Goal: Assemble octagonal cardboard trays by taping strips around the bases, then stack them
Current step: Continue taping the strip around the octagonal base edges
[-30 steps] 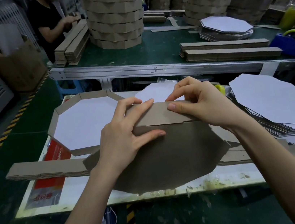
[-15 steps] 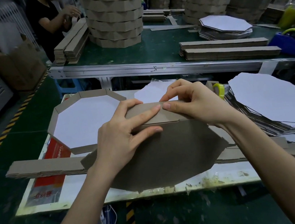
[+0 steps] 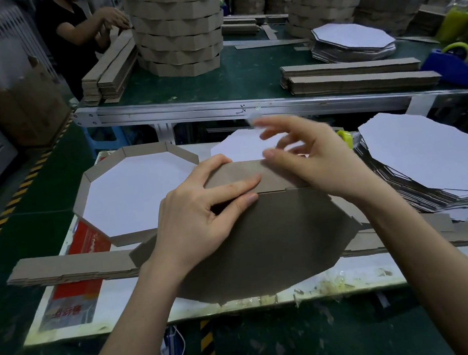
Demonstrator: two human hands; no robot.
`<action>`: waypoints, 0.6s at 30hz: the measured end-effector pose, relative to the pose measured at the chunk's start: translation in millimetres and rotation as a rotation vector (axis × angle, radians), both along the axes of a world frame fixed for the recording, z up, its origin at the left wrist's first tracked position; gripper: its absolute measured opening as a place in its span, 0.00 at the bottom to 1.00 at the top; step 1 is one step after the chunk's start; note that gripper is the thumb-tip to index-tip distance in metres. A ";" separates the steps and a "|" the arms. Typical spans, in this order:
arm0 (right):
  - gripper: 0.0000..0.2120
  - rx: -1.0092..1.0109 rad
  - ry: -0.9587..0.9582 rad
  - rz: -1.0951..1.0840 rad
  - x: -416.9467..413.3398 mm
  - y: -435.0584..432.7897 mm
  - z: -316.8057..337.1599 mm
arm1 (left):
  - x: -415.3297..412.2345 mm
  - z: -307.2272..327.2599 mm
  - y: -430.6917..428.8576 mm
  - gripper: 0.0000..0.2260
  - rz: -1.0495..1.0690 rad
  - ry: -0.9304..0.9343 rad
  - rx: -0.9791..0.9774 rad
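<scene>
While left hand (image 3: 197, 221) pinches the strip (image 3: 274, 176), blurred right hand (image 3: 315, 163) seems spread; red label (image 3: 85, 243) unreadable.

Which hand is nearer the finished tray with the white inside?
Left. The left hand holds the cardboard strip just right of that tray; the right hand hovers farther right, fingers spread.
</scene>
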State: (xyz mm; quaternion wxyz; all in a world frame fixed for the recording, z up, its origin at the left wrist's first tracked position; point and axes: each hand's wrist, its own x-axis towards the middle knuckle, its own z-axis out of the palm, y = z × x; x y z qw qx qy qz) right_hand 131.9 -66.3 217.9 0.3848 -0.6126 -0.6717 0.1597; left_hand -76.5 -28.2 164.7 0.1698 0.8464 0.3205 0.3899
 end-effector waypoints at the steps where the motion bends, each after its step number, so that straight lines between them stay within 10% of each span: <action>1: 0.16 0.091 0.002 -0.089 -1.7 -1.7 1.5 | 1.3 0.1 -0.6 0.13 0.002 -0.007 -0.005; 7: 0.11 0.096 0.711 -0.070 -19.9 -23.4 10.1 | 2.7 -1.3 1.4 0.13 0.008 0.005 0.016; 18: 0.21 -0.177 0.936 -0.046 -40.4 -56.9 -19.2 | -0.8 -2.5 0.8 0.17 -0.002 0.026 0.008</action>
